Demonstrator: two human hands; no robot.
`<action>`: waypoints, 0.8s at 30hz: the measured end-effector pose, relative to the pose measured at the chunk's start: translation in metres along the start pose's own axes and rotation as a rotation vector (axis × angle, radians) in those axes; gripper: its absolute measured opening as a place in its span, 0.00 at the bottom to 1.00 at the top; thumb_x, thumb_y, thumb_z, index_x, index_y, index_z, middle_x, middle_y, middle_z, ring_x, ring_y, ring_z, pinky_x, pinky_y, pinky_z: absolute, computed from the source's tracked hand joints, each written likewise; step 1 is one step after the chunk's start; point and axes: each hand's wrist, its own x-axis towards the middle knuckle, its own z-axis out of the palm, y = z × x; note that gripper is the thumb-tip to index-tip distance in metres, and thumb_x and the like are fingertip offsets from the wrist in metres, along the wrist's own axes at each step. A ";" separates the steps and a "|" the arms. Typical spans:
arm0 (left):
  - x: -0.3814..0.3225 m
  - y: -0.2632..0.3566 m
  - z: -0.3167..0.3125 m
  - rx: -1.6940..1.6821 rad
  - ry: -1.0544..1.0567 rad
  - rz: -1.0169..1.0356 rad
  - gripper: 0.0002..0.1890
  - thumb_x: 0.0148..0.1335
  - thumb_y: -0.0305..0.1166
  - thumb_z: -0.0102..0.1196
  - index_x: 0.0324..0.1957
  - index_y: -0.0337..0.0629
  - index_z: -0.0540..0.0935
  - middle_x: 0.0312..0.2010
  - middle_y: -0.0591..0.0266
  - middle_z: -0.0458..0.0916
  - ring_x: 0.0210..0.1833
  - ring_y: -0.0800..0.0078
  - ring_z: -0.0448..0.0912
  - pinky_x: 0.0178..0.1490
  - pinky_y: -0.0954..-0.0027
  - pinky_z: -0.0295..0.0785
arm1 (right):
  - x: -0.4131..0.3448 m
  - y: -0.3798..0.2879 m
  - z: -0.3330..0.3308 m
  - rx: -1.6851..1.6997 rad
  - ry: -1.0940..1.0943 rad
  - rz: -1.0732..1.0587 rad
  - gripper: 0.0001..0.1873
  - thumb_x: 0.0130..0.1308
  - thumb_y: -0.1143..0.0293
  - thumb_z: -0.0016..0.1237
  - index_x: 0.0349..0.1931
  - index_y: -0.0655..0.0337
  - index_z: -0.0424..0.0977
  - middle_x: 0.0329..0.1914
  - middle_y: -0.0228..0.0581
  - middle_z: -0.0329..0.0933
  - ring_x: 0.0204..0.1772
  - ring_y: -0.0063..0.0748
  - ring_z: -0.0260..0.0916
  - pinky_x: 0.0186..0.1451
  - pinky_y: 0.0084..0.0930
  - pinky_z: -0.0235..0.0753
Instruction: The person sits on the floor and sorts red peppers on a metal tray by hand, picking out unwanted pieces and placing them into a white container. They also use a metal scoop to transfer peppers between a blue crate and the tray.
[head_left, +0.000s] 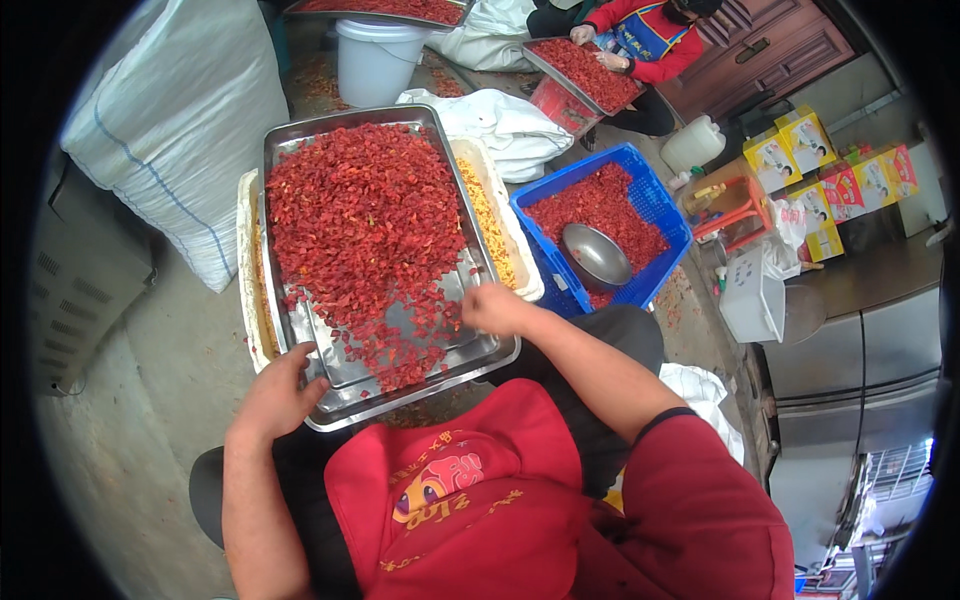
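A stainless steel tray (337, 375) lies tilted before me, its near end close to my lap. Chopped dried red chili pieces (367, 202) are heaped over its far and middle part and thin out towards the near end. My left hand (281, 394) is at the tray's near left edge, thumb and fingers apart. Over the right side of the tray is my right hand (491, 309), slightly blurred, fingers curled near scattered pieces; whether it pinches any cannot be made out. Under the tray stands a white foam box (529, 277) with yellow seeds or flakes along its right side.
At right, a blue plastic crate (649, 169) holds red pieces and a metal bowl (598, 255). A white woven sack (187, 127) stands at left. A white bucket (375, 67) is beyond the tray. Another person (645, 37) handles a tray of red pieces at the top right.
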 end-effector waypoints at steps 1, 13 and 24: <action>-0.001 -0.002 -0.002 -0.006 0.001 -0.001 0.30 0.63 0.36 0.63 0.65 0.36 0.73 0.53 0.36 0.82 0.57 0.45 0.81 0.59 0.53 0.76 | -0.015 -0.004 -0.004 -0.004 -0.208 -0.046 0.11 0.62 0.66 0.55 0.36 0.66 0.81 0.30 0.51 0.82 0.32 0.46 0.81 0.40 0.42 0.79; 0.004 0.008 0.000 -0.005 -0.034 -0.050 0.30 0.64 0.36 0.63 0.66 0.37 0.72 0.54 0.37 0.82 0.57 0.46 0.82 0.60 0.55 0.76 | 0.107 0.006 -0.058 -0.330 0.367 0.364 0.13 0.65 0.69 0.46 0.37 0.63 0.85 0.45 0.54 0.85 0.50 0.53 0.84 0.51 0.45 0.83; 0.013 0.003 -0.001 0.030 0.021 0.080 0.30 0.63 0.36 0.63 0.64 0.33 0.74 0.52 0.37 0.83 0.56 0.45 0.82 0.60 0.54 0.76 | 0.048 0.018 -0.007 0.763 0.090 0.324 0.09 0.65 0.68 0.56 0.37 0.66 0.79 0.37 0.47 0.83 0.31 0.38 0.80 0.34 0.35 0.80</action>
